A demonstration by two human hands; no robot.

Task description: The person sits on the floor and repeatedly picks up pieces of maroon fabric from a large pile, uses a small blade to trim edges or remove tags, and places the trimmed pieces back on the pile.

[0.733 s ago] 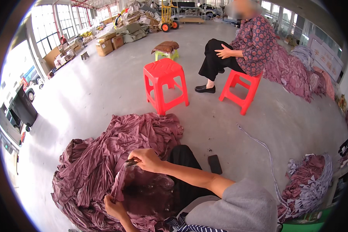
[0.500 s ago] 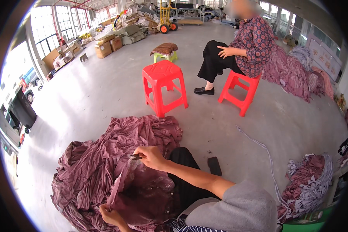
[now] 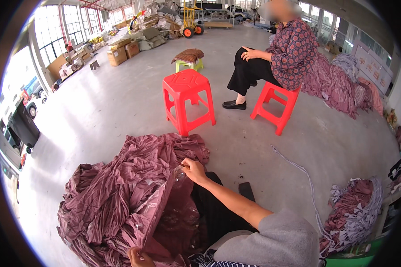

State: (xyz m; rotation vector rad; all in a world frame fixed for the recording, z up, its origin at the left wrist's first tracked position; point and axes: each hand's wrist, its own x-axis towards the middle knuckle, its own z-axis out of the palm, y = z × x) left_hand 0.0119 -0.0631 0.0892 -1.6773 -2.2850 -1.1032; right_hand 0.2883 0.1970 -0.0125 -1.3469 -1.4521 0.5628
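Note:
A large heap of crumpled mauve cloth [image 3: 116, 182] lies on the floor in front of me and over my lap. One edge of it runs taut between my two hands. My right hand [image 3: 194, 171] is closed on the upper end of that edge, with a small dark tool partly showing at the fingertips; its kind is too small to tell. Lower down, near the bottom rim, my left hand [image 3: 139, 257] pinches the cloth's other end. Below the edge hangs a darker fold with shiny, see-through patches.
Just beyond the heap stands a red plastic stool [image 3: 187, 100]. A person [image 3: 292, 53] sits on another red stool [image 3: 276, 107]. A dark phone-like slab [image 3: 246, 190] lies by my leg. At right are a pale cord [image 3: 305, 173] and a pile of cloth strips [image 3: 354, 213].
My right hand has moved right and slightly up, drawing the cloth edge straight. My left hand has shifted slightly right and down. The dark tool shows less now.

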